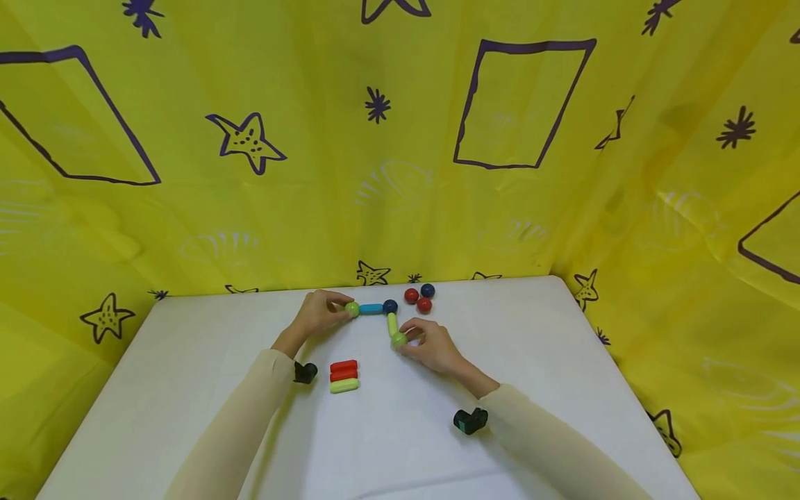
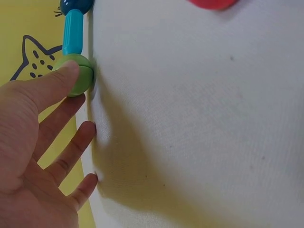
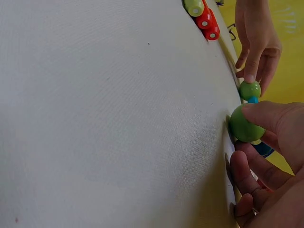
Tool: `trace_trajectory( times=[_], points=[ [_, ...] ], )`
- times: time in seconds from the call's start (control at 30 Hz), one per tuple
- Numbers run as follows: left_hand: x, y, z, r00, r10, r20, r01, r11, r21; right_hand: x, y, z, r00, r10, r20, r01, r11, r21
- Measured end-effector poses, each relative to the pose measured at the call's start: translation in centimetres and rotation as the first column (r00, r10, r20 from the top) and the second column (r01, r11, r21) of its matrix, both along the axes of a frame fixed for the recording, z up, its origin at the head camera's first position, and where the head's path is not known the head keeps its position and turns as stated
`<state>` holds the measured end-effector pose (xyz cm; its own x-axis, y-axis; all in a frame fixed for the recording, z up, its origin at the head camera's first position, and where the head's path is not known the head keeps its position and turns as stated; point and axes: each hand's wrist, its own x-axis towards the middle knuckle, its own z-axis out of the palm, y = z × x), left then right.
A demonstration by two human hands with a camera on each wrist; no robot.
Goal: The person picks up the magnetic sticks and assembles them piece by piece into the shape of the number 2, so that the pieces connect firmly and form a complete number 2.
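Observation:
My left hand (image 1: 319, 312) pinches a green ball (image 2: 84, 76) between thumb and finger, at the left end of a joined chain. From that ball a blue rod (image 1: 371, 309) runs right to a dark blue ball (image 1: 390, 306). A yellow-green rod (image 1: 392, 325) leads from the dark blue ball toward me and ends at a second green ball (image 3: 245, 124). My right hand (image 1: 434, 346) pinches this second ball between thumb and finger. The chain lies bent in an L on the white table.
Two red rods (image 1: 344, 366) and one yellow-green rod (image 1: 344, 385) lie side by side in front of the chain. Behind it to the right sit two red balls (image 1: 424, 305) and a dark blue ball (image 1: 428, 290). A yellow patterned curtain (image 1: 312, 208) borders the white table (image 1: 531, 333).

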<state>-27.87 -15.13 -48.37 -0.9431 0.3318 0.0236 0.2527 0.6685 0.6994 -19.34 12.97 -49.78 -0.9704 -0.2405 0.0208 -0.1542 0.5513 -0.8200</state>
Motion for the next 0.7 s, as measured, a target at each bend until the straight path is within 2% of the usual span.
trace_trajectory(
  times=[0.2, 0.37, 0.57, 0.7],
  points=[
    [-0.1, 0.0, -0.1, 1.000, -0.004, 0.006, 0.004, 1.000, -0.002, 0.2, -0.2, 0.1, 1.000, -0.007, -0.017, 0.007, 1.000, 0.020],
    [0.0, 0.1, 0.2, 1.000, -0.022, 0.001, 0.022, 1.000, -0.022, 0.3, -0.2, 0.0, 1.000, -0.008, -0.030, 0.009, 1.000, 0.026],
    [0.1, 0.8, 1.4, 0.994, -0.077, -0.074, 0.072, 0.995, -0.064, 0.4, -0.3, -0.1, 0.999, -0.024, -0.035, 0.025, 0.999, 0.027],
    [0.4, 1.7, 2.5, 0.979, -0.141, -0.145, 0.131, 0.989, -0.074, 0.6, -0.4, 0.1, 0.999, -0.031, -0.025, 0.032, 0.999, 0.027]
  ],
)
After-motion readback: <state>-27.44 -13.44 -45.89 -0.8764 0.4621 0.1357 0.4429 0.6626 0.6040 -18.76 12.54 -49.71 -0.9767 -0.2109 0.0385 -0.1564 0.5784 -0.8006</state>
